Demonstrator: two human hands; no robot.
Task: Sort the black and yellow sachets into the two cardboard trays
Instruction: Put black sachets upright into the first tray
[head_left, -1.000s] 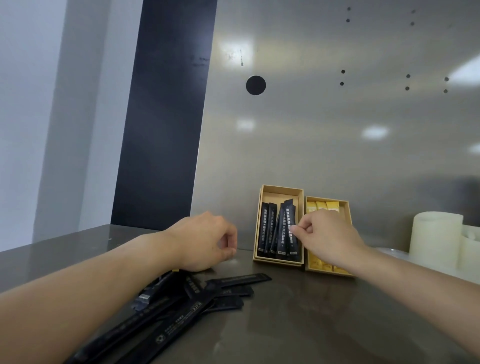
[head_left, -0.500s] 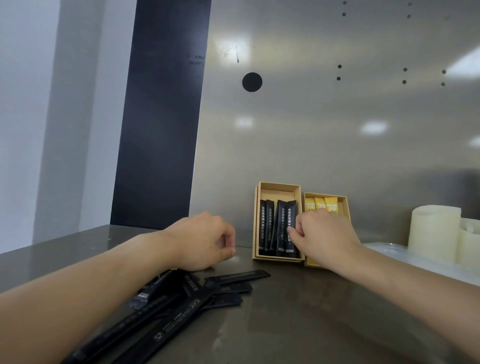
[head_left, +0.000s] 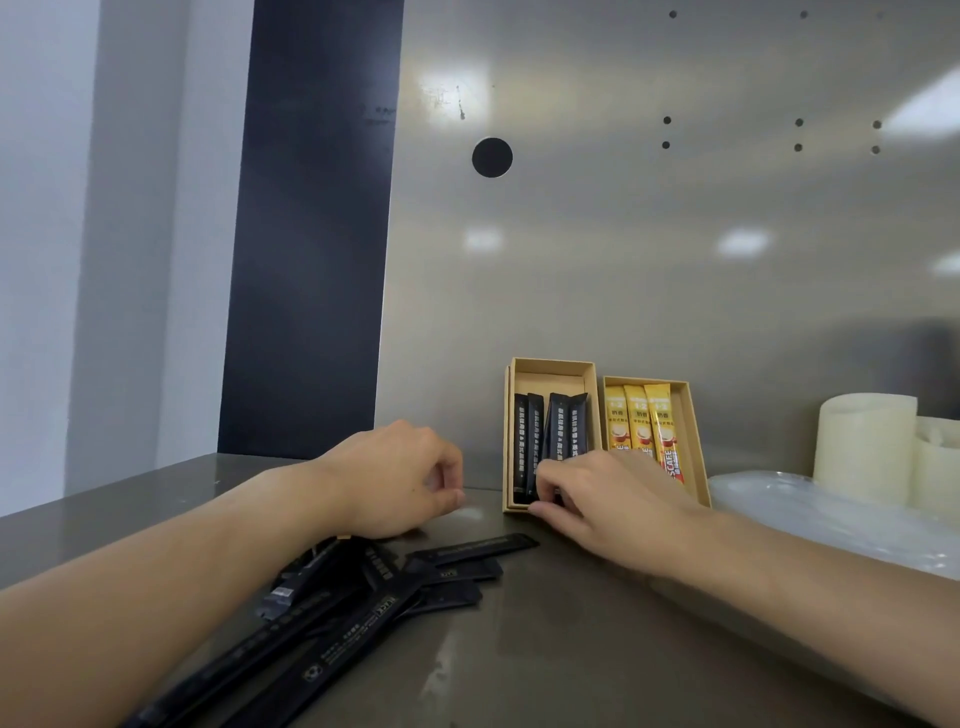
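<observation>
A steel bench (head_left: 571, 654) runs up to a steel back panel (head_left: 649, 270), and both cardboard trays stand side by side against that panel, touching each other. On the near left of the bench a heap of loose black sachets (head_left: 395, 597) lies criss-crossed, long, flat and dark with small pale print. The middle of the bench in front of the trays is bare metal. To the right a clear plastic sheet (head_left: 810, 519) and two white cylinders (head_left: 862, 447) crowd up beside the right tray (head_left: 693, 447).

The left tray (head_left: 550, 365) holds four black sachets (head_left: 563, 431) lying lengthwise, the two on the right leaning a little askew, with room left at the far end. The right tray holds three yellow sachets (head_left: 641, 421) packed along its left side, red lettering at their near ends, with a free strip on its right.

The left hand (head_left: 400, 478) rests on the bench at the far edge of the heap, its fingers (head_left: 447, 470) loosely curled and holding nothing. The right hand (head_left: 608, 499) sits at the near end of the left tray, its fingers (head_left: 558, 480) bent together onto the sachets' near ends. Whether they pinch one cannot be told.
</observation>
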